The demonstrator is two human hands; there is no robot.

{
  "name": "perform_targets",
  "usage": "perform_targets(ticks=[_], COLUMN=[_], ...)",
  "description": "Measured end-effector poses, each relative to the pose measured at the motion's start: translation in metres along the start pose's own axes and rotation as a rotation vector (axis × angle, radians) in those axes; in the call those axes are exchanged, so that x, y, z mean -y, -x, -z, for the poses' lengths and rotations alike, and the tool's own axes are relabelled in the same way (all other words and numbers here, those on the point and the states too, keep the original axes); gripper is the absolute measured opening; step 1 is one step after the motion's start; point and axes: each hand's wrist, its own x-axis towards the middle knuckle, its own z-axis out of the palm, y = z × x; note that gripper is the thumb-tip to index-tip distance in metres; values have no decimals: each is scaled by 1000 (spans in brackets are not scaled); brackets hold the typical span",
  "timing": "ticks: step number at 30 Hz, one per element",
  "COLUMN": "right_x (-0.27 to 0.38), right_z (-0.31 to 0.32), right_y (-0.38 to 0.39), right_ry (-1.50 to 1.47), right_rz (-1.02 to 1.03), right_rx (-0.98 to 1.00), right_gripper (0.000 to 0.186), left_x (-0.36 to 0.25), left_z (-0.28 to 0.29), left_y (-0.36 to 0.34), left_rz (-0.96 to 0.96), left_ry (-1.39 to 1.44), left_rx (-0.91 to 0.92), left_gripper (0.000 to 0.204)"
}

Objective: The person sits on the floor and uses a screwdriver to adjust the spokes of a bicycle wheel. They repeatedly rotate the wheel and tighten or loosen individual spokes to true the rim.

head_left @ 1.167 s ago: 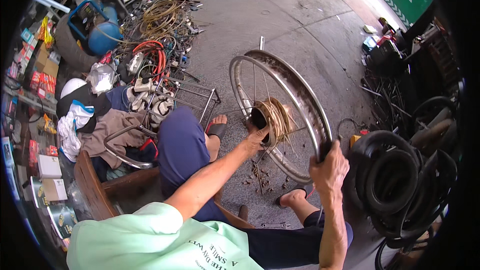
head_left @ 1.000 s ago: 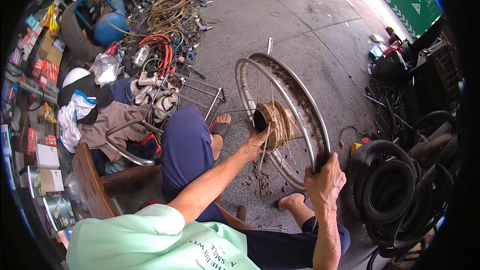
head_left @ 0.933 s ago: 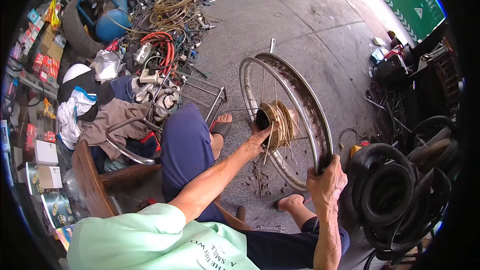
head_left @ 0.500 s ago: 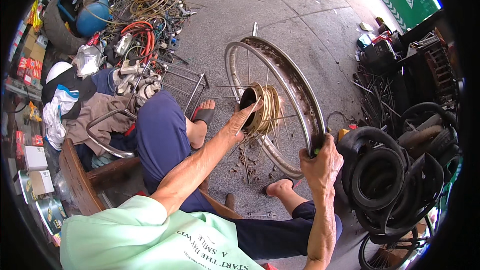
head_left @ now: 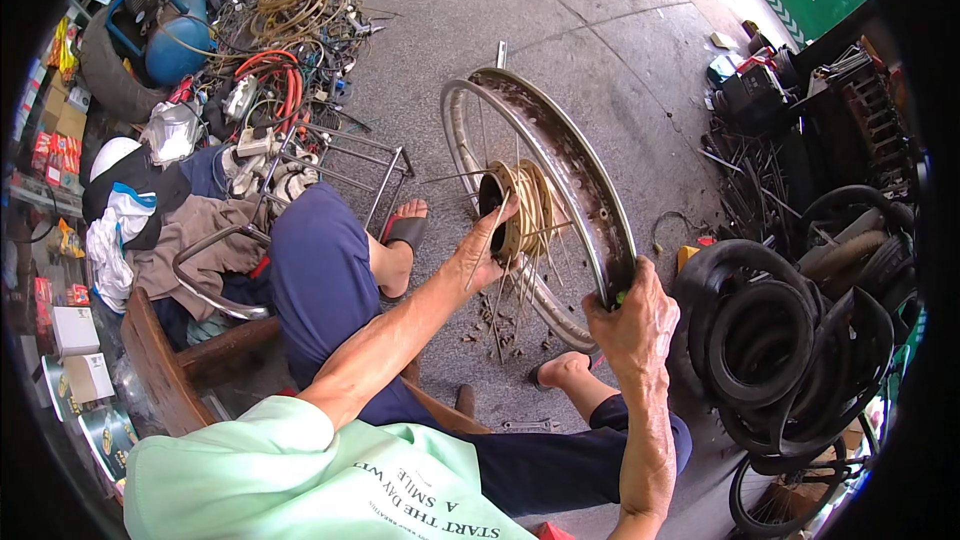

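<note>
A worn metal wheel rim (head_left: 612,202) is tilted upright in front of me, rusty brown on its inner channel. In its middle sits a wide, dull golden hub (head_left: 537,208) with a dark opening facing my left side. Thin spokes run from the hub, some reaching the rim and others sticking out loosely. My left hand (head_left: 484,248) grips the hub's near side, thumb up along its flange and fingers partly hidden below. With my right hand (head_left: 638,322) I hold the rim's near lower edge, fingers wrapped round it; a small green bit shows beside them.
Small brown debris (head_left: 500,325) and a wrench (head_left: 530,426) lie on the floor below. Black tyres (head_left: 760,350) are piled at right, near a heap of metal rods (head_left: 745,185). Left stand a metal frame (head_left: 370,165), tangled cables (head_left: 300,0) and a blue tank (head_left: 180,45).
The wheel has shifted slightly left and toward me, with both hands still on it. My left hand's thumb and fingers have moved a little on the hub.
</note>
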Motion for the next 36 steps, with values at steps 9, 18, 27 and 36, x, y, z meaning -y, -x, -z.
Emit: perform_targets(ticks=[9,18,27,36], right_x=[15,23,23,13], right_z=[3,2,3,3], right_y=[-2,3,2,4], right_ry=[-124,-112,-115,-133], right_rz=[11,12,15,14], right_rx=[42,14,16,33], right_gripper=[48,46,44,48], left_x=[-3,8,8,-62], left_z=[-5,0,-16,-79], left_y=[7,-12,47,71], left_rz=[14,32,-856,-1135], left_ry=[79,-100,-1189,-1633], left_rx=[105,122,-389,412], left_gripper=[49,52,62,21])
